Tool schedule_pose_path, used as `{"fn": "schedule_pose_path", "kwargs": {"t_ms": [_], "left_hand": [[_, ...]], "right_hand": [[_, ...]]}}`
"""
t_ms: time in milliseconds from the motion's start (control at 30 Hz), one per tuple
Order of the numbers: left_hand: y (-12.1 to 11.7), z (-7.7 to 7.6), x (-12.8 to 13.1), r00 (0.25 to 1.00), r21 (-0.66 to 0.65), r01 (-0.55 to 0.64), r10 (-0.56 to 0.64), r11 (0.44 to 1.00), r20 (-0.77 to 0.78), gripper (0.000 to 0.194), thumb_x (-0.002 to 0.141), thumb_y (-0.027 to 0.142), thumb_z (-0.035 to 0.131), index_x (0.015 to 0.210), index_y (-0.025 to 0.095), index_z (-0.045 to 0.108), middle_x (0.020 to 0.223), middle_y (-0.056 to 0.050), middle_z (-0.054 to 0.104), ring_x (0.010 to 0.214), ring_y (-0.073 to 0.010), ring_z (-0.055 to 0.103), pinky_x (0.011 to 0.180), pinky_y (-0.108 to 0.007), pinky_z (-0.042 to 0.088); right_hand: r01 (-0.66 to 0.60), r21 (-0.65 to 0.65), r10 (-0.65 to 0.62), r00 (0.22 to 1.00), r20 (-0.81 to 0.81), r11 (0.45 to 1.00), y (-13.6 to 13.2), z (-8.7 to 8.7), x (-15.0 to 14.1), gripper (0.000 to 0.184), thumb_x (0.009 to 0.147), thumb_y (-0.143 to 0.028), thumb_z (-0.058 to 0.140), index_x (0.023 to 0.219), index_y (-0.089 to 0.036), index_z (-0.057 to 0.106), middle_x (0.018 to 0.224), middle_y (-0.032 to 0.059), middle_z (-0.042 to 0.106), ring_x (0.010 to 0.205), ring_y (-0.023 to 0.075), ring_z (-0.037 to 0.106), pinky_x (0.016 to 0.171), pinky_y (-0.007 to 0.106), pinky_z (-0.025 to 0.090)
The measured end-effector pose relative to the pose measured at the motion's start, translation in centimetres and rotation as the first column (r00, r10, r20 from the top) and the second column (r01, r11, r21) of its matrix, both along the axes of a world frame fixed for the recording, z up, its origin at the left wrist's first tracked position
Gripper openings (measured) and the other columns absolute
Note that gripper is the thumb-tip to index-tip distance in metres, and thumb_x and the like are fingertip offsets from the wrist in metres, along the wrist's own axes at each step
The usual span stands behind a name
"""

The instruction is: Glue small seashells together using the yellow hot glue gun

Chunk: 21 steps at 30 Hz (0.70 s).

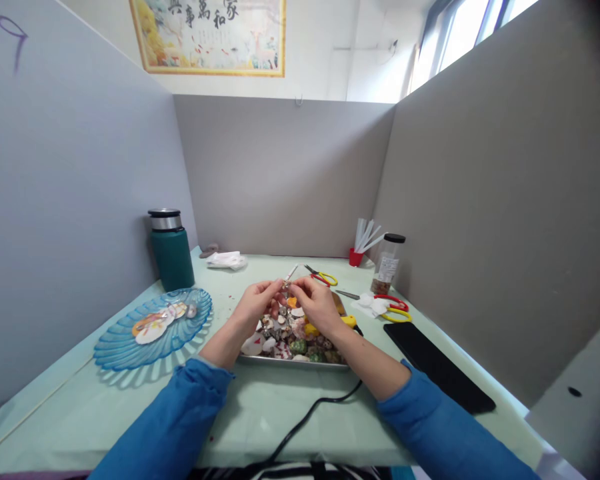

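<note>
My left hand [256, 303] and my right hand [314, 303] meet above a metal tray [295, 363] full of shells. The fingertips of both are pinched together around a small pale-and-brown piece [286, 285], too small to name. Just beyond the fingertips a thin whitish stick [292, 272] shows; whether it is held is unclear. Below lie white, spotted and green shells [299, 347]. A yellow-handled tool [349, 321], partly hidden by my right wrist, rests at the tray's right side, near a black cord [307, 417].
On the left, a blue scalloped plate [111, 343] bears several shells, with a green bottle [171, 257] behind. To the right are red-and-yellow scissors [400, 310], crumpled tissue [373, 305], a clear jar [387, 265], a red cup of white sticks [356, 257] and a black slab [437, 367]. Grey partitions surround the table.
</note>
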<state>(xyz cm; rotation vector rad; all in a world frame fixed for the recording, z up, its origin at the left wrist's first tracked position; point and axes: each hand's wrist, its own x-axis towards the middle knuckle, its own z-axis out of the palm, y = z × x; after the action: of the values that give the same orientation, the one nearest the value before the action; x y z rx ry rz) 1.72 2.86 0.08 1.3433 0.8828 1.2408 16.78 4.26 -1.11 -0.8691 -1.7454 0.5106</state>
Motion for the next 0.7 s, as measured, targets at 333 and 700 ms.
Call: {"fn": "schedule_pose_path", "kwargs": {"t_ms": [333,700], "left_hand": [[-0.31,0.19,0.14,1.000,0.018,-0.009,0.009,1.000,-0.010,0.036,0.074,0.047,0.060,0.086,0.014,0.060,0.071,-0.001,0.061,0.040,-0.0058,0.048,0.042,-0.021,0.040],[-0.30,0.15,0.16,0.997,0.054,-0.062,0.059,0.997,0.051,0.032,0.071,0.042,0.065,0.083,0.014,0.057,0.058,0.003,0.054,0.049,-0.0086,0.051,0.047,-0.021,0.044]], "right_hand": [[-0.095,-0.017,0.092,0.989,-0.112,0.995,0.34,-0.06,0.02,0.014,0.082,-0.028,0.049,0.077,-0.018,0.058,0.068,-0.0008,0.060,0.057,0.0121,0.054,0.055,0.023,0.043],[-0.104,-0.050,0.096,0.985,-0.144,0.993,0.46,-0.19,-0.07,0.013,0.080,-0.027,0.051,0.075,-0.017,0.058,0.063,-0.0024,0.056,0.053,0.0103,0.050,0.052,0.021,0.040]]}}
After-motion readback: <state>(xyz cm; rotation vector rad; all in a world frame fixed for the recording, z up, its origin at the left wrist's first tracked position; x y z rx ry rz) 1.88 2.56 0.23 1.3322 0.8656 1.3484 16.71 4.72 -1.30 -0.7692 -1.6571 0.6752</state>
